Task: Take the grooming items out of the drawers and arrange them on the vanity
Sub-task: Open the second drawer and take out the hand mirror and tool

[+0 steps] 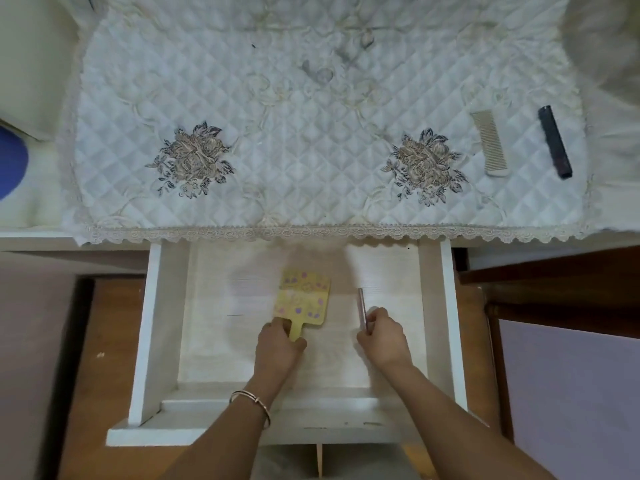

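Observation:
The white drawer [152, 323] stands pulled out below the vanity. Inside it, my left hand [278, 346] grips the handle of a yellow hand mirror [303, 297] with purple dots. My right hand [382, 337] pinches the near end of a thin pink-silver pencil-like stick [361, 304] that lies on the drawer floor. On the vanity's quilted white cloth [294, 150], at the far right, lie a beige comb [489, 143] and a dark slim case [554, 142], side by side and apart.
Two embroidered flowers mark the cloth, left [190, 161] and right [424, 166]. A blue object [10, 161] shows at the left edge. A dark wooden piece of furniture [554, 282] stands to the right of the drawer. Brown floor lies below.

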Motion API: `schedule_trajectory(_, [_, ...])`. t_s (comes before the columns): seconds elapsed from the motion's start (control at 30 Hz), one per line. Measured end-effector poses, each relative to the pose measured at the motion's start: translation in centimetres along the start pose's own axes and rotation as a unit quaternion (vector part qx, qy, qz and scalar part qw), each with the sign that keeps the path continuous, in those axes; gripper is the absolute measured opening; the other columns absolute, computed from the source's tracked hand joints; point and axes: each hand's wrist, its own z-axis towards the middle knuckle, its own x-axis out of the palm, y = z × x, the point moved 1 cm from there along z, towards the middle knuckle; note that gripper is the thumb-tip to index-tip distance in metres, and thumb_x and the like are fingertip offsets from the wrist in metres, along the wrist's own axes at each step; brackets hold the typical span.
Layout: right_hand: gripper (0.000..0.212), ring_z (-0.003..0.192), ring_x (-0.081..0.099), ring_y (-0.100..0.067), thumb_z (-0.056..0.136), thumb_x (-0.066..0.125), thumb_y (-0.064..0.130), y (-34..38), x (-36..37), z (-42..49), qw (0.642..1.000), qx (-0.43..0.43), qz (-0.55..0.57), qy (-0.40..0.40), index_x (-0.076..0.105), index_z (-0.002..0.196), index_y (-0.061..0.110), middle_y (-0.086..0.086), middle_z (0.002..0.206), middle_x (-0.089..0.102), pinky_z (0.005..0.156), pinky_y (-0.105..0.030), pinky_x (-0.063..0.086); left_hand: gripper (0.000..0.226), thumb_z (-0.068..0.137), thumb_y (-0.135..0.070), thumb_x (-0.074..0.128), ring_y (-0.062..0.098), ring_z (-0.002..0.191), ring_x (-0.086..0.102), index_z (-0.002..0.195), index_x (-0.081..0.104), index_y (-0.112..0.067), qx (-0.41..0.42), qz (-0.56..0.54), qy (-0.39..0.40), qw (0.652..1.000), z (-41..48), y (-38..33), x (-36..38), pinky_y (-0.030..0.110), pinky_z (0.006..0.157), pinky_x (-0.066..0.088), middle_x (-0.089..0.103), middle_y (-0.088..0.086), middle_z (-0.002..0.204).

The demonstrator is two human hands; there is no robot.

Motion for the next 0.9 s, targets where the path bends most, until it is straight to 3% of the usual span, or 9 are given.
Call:
schedule_trajectory(0.1, [0.008, 0.073, 0.05, -0.021, 0.079, 0.052, 0.006, 0.6, -0.9, -0.8, 1.0, -0.02, 0.017, 0.007, 0.051, 0.081, 0.014, 0.0, 0.07, 0.055, 0.063, -0.026, 0.037, 0.027, 0.073, -0.012, 0.07, 0.021, 0.083, 0.057, 0.1, 0.063, -0.007, 0.002, -0.044, 0.052, 0.998, -0.5, 0.4, -1.6, 0.023, 0.069, 0.038, 0.059, 0.002, 0.082])
schedule_trajectory(0.17, [0.019, 0.07, 0.048, -0.019, 0.078, 0.055, 0.006, 1.0, -1.8, -1.6, 0.998, -0.041, 0.04, 0.007, 0.046, 0.069, 0.02, 0.006, 0.062, 0.048, 0.057, -0.024, 0.035, 0.015, 0.073, -0.009, 0.072, 0.014, 0.071, 0.056, 0.088, 0.068, -0.011, -0.003, -0.127, 0.086, 0.988, -1.0, 0.4, -2.6, 0.021, 0.063, 0.041, 0.06, -0.006, 0.067])
schedule_trajectory(0.23, [0.028, 0.067, 0.048, -0.018, 0.077, 0.057, 0.004, 1.5, -3.1, -2.4, 0.994, -0.072, 0.077, -0.012, 0.046, 0.064, 0.026, 0.008, 0.06, 0.047, 0.052, -0.014, 0.035, 0.013, 0.073, -0.004, 0.072, 0.01, 0.061, 0.057, 0.073, 0.067, -0.016, 0.003, -0.197, 0.101, 0.975, -1.6, -0.1, -3.9, 0.018, 0.058, 0.044, 0.061, -0.011, 0.054])
schedule_trajectory(0.4, [0.027, 0.056, 0.053, -0.003, 0.078, 0.065, 0.005, 4.1, -7.4, -4.0, 0.968, -0.131, 0.2, -0.07, 0.057, 0.07, 0.029, 0.004, 0.066, 0.056, 0.057, -0.008, 0.043, 0.015, 0.076, 0.003, 0.067, 0.005, 0.056, 0.054, 0.079, 0.069, -0.012, 0.083, -0.262, 0.147, 0.95, -3.4, -2.8, -7.9, 0.014, 0.052, 0.043, 0.059, 0.0, 0.066])
schedule_trajectory(0.5, [0.015, 0.058, 0.054, -0.001, 0.079, 0.067, 0.009, 7.1, -10.8, -3.7, 0.945, -0.165, 0.255, -0.124, 0.062, 0.084, 0.022, 0.001, 0.069, 0.059, 0.068, -0.025, 0.05, 0.017, 0.079, 0.004, 0.064, 0.003, 0.057, 0.055, 0.076, 0.068, -0.013, 0.129, -0.31, 0.119, 0.934, -3.1, -6.4, -10.9, 0.012, 0.053, 0.045, 0.059, -0.003, 0.064])
schedule_trajectory(0.6, [0.017, 0.069, 0.056, -0.017, 0.079, 0.064, 0.007, 10.9, -14.0, -1.7, 0.93, -0.177, 0.268, -0.178, 0.065, 0.093, 0.016, 0.0, 0.067, 0.058, 0.08, -0.045, 0.054, 0.015, 0.082, 0.003, 0.061, 0.01, 0.062, 0.054, 0.078, 0.063, -0.012, 0.134, -0.371, 0.059, 0.917, -1.1, -11.0, -13.4, 0.016, 0.057, 0.046, 0.056, 0.003, 0.07])
schedule_trajectory(0.7, [0.021, 0.073, 0.06, -0.024, 0.078, 0.061, 0.004, 14.7, -15.6, 0.5, 0.937, -0.174, 0.242, -0.181, 0.067, 0.098, 0.01, 0.0, 0.066, 0.058, 0.082, -0.052, 0.053, 0.019, 0.082, 0.001, 0.062, 0.011, 0.06, 0.056, 0.1, 0.06, 0.0, 0.12, -0.404, 0.006, 0.907, 2.0, -14.6, -14.8, 0.02, 0.056, 0.048, 0.058, 0.004, 0.071])
schedule_trajectory(0.77, [0.023, 0.078, 0.063, -0.03, 0.078, 0.059, 0.001, 16.4, -15.9, 1.9, 0.942, -0.179, 0.214, -0.186, 0.067, 0.098, 0.005, -0.008, 0.074, 0.063, 0.083, -0.05, 0.053, 0.025, 0.081, 0.0, 0.064, 0.017, 0.067, 0.057, 0.106, 0.058, 0.001, 0.111, -0.401, -0.016, 0.909, 4.1, -16.2, -15.1, 0.026, 0.064, 0.049, 0.059, 0.005, 0.075])
schedule_trajectory(0.9, [0.028, 0.093, 0.063, -0.028, 0.082, 0.056, 0.004, 17.8, -15.5, 4.4, 0.959, -0.168, 0.11, -0.198, 0.065, 0.109, 0.002, -0.015, 0.102, 0.069, 0.073, -0.023, 0.042, 0.02, 0.079, -0.008, 0.068, 0.024, 0.08, 0.06, 0.098, 0.063, -0.002, 0.104, -0.319, -0.079, 0.939, 6.8, -17.6, -14.8, 0.033, 0.074, 0.05, 0.059, 0.001, 0.073])
